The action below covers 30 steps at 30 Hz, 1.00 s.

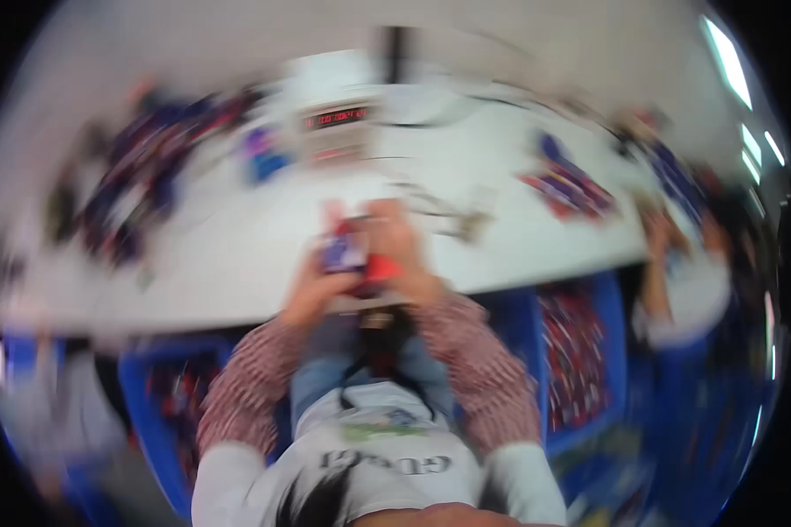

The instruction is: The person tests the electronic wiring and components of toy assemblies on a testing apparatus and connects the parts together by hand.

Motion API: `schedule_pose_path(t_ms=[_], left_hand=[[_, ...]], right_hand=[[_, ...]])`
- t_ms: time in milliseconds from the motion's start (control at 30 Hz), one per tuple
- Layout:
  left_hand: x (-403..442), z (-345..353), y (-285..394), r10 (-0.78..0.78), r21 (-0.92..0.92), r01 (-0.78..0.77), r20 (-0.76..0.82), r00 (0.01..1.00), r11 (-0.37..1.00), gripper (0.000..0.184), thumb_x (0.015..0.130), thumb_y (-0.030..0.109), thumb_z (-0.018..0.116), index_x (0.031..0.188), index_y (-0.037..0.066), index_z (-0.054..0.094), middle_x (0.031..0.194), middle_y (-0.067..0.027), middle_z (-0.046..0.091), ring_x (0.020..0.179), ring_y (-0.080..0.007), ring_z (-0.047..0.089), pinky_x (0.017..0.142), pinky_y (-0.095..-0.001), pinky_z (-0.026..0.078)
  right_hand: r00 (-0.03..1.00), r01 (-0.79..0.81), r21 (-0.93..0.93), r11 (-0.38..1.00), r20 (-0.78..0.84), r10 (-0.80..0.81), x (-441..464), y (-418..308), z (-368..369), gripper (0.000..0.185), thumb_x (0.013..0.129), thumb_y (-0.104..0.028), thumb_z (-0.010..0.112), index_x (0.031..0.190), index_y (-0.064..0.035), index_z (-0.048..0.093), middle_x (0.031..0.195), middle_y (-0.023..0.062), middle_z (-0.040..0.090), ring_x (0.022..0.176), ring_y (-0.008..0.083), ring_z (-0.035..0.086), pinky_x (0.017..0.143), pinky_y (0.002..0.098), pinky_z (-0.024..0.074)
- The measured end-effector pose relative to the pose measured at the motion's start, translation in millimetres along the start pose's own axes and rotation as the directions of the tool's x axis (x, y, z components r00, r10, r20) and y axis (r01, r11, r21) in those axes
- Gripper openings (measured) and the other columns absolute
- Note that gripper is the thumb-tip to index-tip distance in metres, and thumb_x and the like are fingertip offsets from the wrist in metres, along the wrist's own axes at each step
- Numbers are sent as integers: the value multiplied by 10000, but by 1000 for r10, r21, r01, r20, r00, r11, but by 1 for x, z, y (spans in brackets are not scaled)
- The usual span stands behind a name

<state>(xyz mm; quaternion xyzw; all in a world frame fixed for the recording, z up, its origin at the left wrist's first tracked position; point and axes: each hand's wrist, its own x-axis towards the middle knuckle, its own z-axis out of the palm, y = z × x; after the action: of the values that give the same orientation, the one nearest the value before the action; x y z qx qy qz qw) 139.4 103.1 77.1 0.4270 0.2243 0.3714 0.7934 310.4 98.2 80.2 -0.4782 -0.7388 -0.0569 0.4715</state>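
Observation:
The whole view is smeared by motion. In front of my body, near the table's front edge, my left hand (312, 285) and my right hand (400, 250) come together around a small purple, white and red item (347, 250). My left hand's fingers wrap its purple side, while my right hand is at the red part (380, 270). Blur hides its exact kind, and I cannot tell whether it is one piece or two.
A scale-like device with a red digital display (337, 118) stands on the white table (237, 281). Purple and red items lie piled at left (154, 158) and right (571, 184). Blue bins (624, 351) with many small pieces flank my legs. At right, another person's arms (657, 255) reach in.

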Motion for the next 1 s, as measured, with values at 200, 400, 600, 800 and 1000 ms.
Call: schedule_pose_path(t_ms=[200,400,600,800,1000], left_hand=[[-73,-24,11,184,-54,-207,-284,941,977,628,689,12,683,1271,43,450,1142,-102,568,983,-185,555,902,-272,444],[-146,-104,59,243,-39,-333,-608,756,942,666,633,-40,505,1295,14,465,1130,-154,625,940,-249,645,819,-345,530],[-129,-231,215,584,437,-391,-665,466,810,460,801,58,609,1241,3,485,1087,-144,646,930,-212,656,795,-274,527],[-45,-405,299,809,826,-201,-415,416,527,442,752,204,757,1148,71,613,1001,-86,646,925,-201,604,789,-299,472],[-4,-393,289,703,990,-135,130,699,-49,462,790,228,731,1187,36,592,1024,-115,636,936,-226,604,805,-310,474]], right_hand=[[829,-512,421,748,469,304,39,-85,2,212,869,-130,597,1046,-13,591,978,101,573,799,209,523,727,279,451],[751,-538,335,774,607,259,18,-88,25,269,857,-191,634,1057,-17,586,968,99,545,1009,260,458,884,360,386],[889,-131,5,991,443,115,-14,-66,49,274,809,-150,648,1045,-26,582,1030,112,527,984,286,465,890,373,384],[917,-160,-90,983,355,182,-31,-67,74,304,723,-159,679,994,-59,586,1025,116,514,948,298,487,886,399,371],[900,-198,-109,974,374,225,-34,-61,68,273,803,-224,642,1015,-89,536,1049,75,490,1045,261,483,915,396,352]])
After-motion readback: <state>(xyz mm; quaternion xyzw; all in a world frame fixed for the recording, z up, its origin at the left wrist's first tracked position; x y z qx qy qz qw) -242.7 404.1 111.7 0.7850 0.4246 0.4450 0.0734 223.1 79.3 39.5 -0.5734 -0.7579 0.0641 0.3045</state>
